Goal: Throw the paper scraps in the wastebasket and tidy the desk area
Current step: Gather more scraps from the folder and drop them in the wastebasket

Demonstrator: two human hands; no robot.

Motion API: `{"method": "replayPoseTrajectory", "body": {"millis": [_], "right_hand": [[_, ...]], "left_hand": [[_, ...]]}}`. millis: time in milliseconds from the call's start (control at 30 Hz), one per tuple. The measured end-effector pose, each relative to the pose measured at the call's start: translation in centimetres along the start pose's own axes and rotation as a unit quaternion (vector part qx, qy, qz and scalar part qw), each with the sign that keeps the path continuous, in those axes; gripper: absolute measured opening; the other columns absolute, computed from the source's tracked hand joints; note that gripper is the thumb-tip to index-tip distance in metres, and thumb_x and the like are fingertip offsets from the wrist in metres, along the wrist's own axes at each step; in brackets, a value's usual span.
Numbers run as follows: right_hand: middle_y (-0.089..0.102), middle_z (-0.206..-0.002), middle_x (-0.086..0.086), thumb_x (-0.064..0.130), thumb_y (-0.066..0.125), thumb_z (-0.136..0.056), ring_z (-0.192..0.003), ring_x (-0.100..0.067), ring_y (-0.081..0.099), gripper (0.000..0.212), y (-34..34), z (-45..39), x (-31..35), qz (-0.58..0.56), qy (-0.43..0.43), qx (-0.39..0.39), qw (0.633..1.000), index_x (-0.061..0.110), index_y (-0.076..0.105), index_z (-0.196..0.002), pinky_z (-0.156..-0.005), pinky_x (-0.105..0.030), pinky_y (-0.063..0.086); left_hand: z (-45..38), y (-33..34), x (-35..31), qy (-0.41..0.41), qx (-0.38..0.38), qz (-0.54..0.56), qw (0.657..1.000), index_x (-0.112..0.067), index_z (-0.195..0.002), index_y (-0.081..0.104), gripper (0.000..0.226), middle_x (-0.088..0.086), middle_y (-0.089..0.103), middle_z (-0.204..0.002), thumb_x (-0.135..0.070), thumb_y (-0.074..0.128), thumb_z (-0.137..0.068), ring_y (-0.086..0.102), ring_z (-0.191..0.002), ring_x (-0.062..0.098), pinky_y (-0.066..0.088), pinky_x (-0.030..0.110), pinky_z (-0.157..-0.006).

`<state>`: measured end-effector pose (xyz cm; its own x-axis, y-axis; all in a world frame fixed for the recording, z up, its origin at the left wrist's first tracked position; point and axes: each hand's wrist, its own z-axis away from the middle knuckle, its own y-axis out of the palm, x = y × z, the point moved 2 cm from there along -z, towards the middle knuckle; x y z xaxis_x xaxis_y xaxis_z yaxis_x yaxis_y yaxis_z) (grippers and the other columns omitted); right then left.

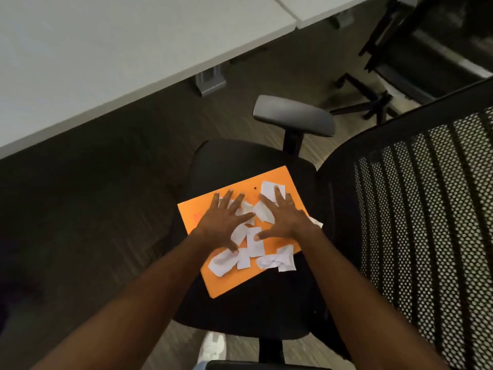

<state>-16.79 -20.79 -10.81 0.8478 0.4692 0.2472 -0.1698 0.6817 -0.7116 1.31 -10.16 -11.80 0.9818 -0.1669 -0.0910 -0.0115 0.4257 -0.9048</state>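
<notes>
Scraps (254, 243) w/in folder (192, 213) edges

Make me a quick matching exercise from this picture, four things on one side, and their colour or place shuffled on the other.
Things:
1. paper scraps
2. sheet under the scraps
3. chair seat
4. armrest

Descriptions:
A. orange
B. grey, raised beyond the seat
C. white, scattered under both hands
D. black, carrying the sheet

Pairs: 1-C, 2-A, 3-D, 4-B
</notes>
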Motion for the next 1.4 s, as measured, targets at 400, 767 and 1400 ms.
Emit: {"method": "replayPoseTrajectory", "body": {"millis": [400, 767, 1400], "right_hand": [[0.014, -0.166, -0.001, 0.044, 0.079, -0.081, -0.151, -0.036, 0.017, 0.083, 3.7, 1.8, 2.1, 0.007, 0.020, -0.122, 0.992, 0.042, 0.030, -0.148, -0.105, -0.051, 0.045], [0.061, -0.131, -0.004, 0.009, 0.064, -0.094, -0.114, -0.026, 0.059, 0.024, 3.4, 1.7, 3.9, -0.081, 0.019, -0.304, 0.949, 0.019, 0.072, -0.113, -0.091, -0.037, 0.053], [0.075, -0.094, -0.005, -0.001, 0.069, -0.088, -0.090, -0.017, 0.070, 0.012, -0.7, 3.0, 3.7, -0.427, 0.004, -0.381, 0.820, 0.008, 0.078, -0.089, -0.078, -0.030, 0.058]], "left_hand": [[0.6, -1.3, 1.0, 0.017, -0.050, 0.039, 0.998, -0.028, -0.132, 0.058, 0.045, 0.008, 0.046, -0.143, -0.033, 0.070, -0.089, 0.049, -0.117, 0.028, 0.053, 0.038, -0.077], [-0.2, 0.4, 1.2, -0.084, -0.094, 0.255, 0.959, -0.019, -0.111, 0.068, 0.027, 0.002, 0.064, -0.108, -0.025, 0.074, -0.086, 0.062, -0.093, 0.024, 0.051, 0.031, -0.071], [1.7, -1.7, 5.3, -0.191, -0.181, 0.528, 0.807, -0.014, -0.107, 0.069, 0.033, -0.001, 0.070, -0.101, -0.028, 0.082, -0.080, 0.066, -0.092, 0.013, 0.055, 0.027, -0.071]]}}
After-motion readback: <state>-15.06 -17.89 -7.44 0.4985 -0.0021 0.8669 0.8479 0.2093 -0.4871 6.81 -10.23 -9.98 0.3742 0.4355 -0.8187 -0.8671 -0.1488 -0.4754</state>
